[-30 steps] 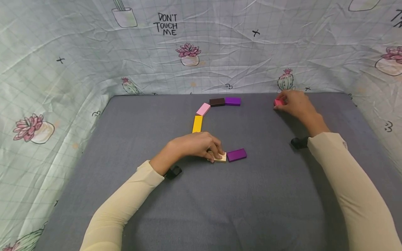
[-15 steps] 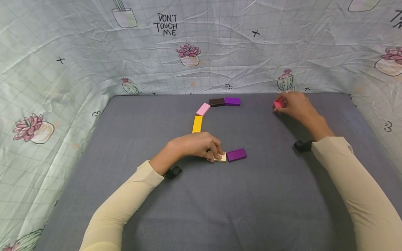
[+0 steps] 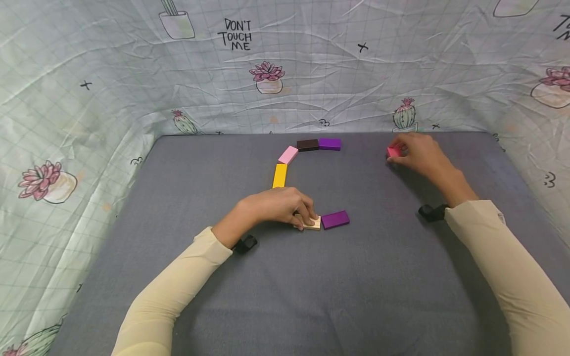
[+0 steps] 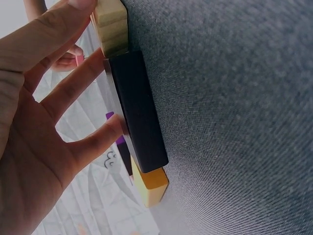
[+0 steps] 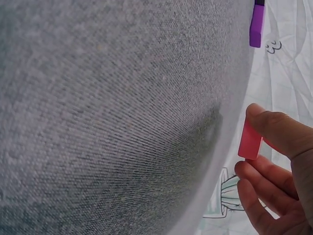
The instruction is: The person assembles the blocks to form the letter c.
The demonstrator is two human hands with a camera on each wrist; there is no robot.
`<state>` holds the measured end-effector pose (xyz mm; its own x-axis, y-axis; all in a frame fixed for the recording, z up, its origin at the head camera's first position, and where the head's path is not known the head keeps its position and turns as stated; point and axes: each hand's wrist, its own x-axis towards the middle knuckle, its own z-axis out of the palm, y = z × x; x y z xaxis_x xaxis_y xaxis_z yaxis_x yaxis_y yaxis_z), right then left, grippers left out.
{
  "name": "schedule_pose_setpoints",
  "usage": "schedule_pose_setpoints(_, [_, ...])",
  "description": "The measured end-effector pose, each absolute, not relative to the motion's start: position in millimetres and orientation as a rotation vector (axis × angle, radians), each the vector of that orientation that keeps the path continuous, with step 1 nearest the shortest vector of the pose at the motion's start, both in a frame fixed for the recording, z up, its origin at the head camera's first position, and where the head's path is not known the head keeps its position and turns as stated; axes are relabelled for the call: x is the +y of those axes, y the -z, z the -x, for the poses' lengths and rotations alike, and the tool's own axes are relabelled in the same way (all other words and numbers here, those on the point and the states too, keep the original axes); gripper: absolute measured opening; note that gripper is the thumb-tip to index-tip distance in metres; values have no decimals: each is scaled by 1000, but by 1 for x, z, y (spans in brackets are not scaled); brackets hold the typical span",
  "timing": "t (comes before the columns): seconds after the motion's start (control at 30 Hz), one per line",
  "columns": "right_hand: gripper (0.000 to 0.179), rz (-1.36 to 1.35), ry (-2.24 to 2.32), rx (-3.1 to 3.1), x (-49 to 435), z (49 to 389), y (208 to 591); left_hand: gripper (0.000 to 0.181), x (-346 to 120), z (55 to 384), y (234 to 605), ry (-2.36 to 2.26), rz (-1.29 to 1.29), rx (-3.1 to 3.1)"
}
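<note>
My left hand pinches a natural wood block lying on the grey table, just left of a dark purple block. In the left wrist view, a black block lies end to end with the wood block, the other fingers reaching along it; from the head it is hidden under the hand. My right hand holds a pinkish red block between thumb and fingers at the far right. The right wrist view shows this red block raised off the cloth.
A curved row continues up from the left hand: a yellow block, a pink block, a dark brown block and a purple block. A printed curtain stands behind the table.
My right hand has drifted slightly toward the near side with the red block, and its forearm has shifted right and nearer. The left hand and the lying blocks have stayed put.
</note>
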<state>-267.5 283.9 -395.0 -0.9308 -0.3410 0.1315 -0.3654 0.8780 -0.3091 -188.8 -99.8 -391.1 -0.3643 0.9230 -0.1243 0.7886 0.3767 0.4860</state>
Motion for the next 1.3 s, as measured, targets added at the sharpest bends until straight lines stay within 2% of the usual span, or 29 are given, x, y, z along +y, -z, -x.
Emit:
schedule_pose_setpoints(0.6, [39,-682,-555,-2916,276,255,388,18,-99,190,392,-496,-1474,2266])
schedule_pose_setpoints(0.73, [33,-708,-570,-2898,275,250,388,18,-99,190,393,-498,-1475,2260])
schedule_pose_setpoints(0.97, [42,-709,-618,-2935,271,237,386,18,-99,190,392,-502,-1473,2255])
schedule_pose_setpoints(1.3, [40,-857,-561,-2828,269,225,386,19,-100,188,391,-501,-1467,2260])
